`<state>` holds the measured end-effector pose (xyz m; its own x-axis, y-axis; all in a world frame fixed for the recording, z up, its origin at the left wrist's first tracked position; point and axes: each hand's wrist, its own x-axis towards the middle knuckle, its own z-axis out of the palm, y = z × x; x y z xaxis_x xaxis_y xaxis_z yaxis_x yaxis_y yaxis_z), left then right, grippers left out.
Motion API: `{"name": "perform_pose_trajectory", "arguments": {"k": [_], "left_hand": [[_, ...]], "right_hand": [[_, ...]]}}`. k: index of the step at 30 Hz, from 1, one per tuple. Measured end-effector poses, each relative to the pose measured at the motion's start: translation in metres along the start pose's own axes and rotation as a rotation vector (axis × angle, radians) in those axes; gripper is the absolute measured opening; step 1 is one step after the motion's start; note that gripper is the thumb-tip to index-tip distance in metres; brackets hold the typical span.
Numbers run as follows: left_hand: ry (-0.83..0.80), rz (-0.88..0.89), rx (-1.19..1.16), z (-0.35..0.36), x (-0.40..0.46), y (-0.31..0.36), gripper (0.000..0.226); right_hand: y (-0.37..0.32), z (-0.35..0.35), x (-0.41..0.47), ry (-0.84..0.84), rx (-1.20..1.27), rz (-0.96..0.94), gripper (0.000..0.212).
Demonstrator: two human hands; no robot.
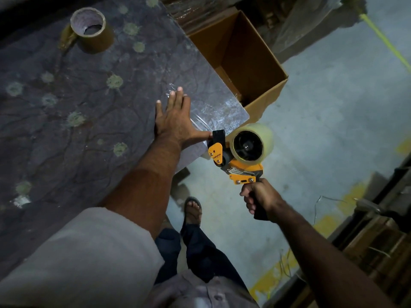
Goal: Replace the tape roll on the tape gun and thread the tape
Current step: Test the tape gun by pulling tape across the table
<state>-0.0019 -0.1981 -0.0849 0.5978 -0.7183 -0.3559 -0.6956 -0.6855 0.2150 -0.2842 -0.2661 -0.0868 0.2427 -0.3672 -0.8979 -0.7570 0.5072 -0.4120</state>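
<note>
Right hand (259, 197) grip wrapped tight round the handle of the orange tape gun (236, 162), held at the near corner of the desk (66, 134), nose end against the desk edge. Clear tape roll (253, 144) seated on the gun's hub. Left hand (175, 121) flat on the desk, fingers straight and spread, gripping nothing, thumb reaching to the gun's nose. Brown tape roll (92, 30) stands at the far side of the desk, well apart. Open cardboard box (242, 61) on the floor beyond the corner.
</note>
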Motion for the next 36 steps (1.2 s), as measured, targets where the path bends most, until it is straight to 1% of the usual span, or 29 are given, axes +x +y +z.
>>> {"name": "perform_pose_trajectory", "arguments": {"k": [3,4,6,8,10,12,14,15,17,19,22,24,25,27,28,29,30,32,36], "left_hand": [[0.022,-0.009,-0.009,0.004,0.003,-0.001,0.145],[0.022,-0.011,-0.016,0.006,0.004,-0.002,0.146],[0.034,-0.003,-0.012,0.01,0.004,-0.005,0.146],[0.029,0.013,-0.013,0.009,0.002,-0.004,0.143],[0.054,0.026,-0.029,0.006,0.002,-0.007,0.136],[0.011,0.038,-0.085,-0.007,0.003,-0.011,0.124],[-0.049,0.068,-0.213,-0.021,0.003,-0.018,0.109],[-0.038,0.08,-0.281,-0.029,-0.001,-0.019,0.098],[0.06,0.071,-0.403,-0.036,-0.015,-0.023,0.081],[0.153,0.039,-0.592,-0.036,-0.038,-0.033,0.068],[0.161,-0.066,-0.868,-0.029,-0.085,-0.056,0.056],[0.17,-0.185,-1.034,-0.023,-0.117,-0.073,0.044],[0.203,-0.267,-1.121,-0.021,-0.133,-0.083,0.04],[0.281,-0.392,-1.249,-0.02,-0.16,-0.099,0.045],[0.302,-0.419,-1.314,-0.023,-0.172,-0.105,0.042],[0.305,-0.438,-1.373,-0.028,-0.182,-0.109,0.034],[0.3,-0.442,-1.418,-0.034,-0.19,-0.113,0.026],[0.281,-0.449,-1.437,-0.046,-0.2,-0.118,0.021],[0.345,-0.378,-1.438,-0.085,-0.213,-0.131,0.031]], "right_hand": [[0.028,0.002,-0.005,0.031,-0.155,0.127,0.021],[0.043,0.006,-0.009,0.017,-0.155,0.149,0.02],[0.062,0.014,-0.015,-0.03,-0.064,0.144,0.017],[0.066,0.015,-0.017,-0.032,0.011,0.118,0.017],[0.055,0.011,-0.021,-0.058,0.08,0.086,0.018],[0.045,0.008,-0.028,-0.076,0.148,0.07,0.02],[0.034,0.01,-0.038,-0.126,0.223,0.095,0.023],[0.028,0.013,-0.043,-0.164,0.271,0.102,0.023],[0.013,0.021,-0.056,-0.242,0.354,0.09,0.021],[-0.003,0.033,-0.068,-0.334,0.41,0.054,0.023],[-0.028,0.055,-0.086,-0.457,0.49,-0.012,0.026],[-0.046,0.072,-0.099,-0.536,0.516,-0.054,0.026],[-0.055,0.081,-0.105,-0.569,0.527,-0.073,0.026],[-0.073,0.101,-0.117,-0.631,0.553,-0.106,0.026],[-0.081,0.111,-0.123,-0.661,0.566,-0.12,0.026],[-0.089,0.12,-0.129,-0.688,0.578,-0.133,0.027],[-0.096,0.129,-0.135,-0.712,0.585,-0.145,0.027],[-0.107,0.146,-0.146,-0.758,0.588,-0.164,0.027],[-0.125,0.17,-0.16,-0.827,0.572,-0.224,0.026]]}}
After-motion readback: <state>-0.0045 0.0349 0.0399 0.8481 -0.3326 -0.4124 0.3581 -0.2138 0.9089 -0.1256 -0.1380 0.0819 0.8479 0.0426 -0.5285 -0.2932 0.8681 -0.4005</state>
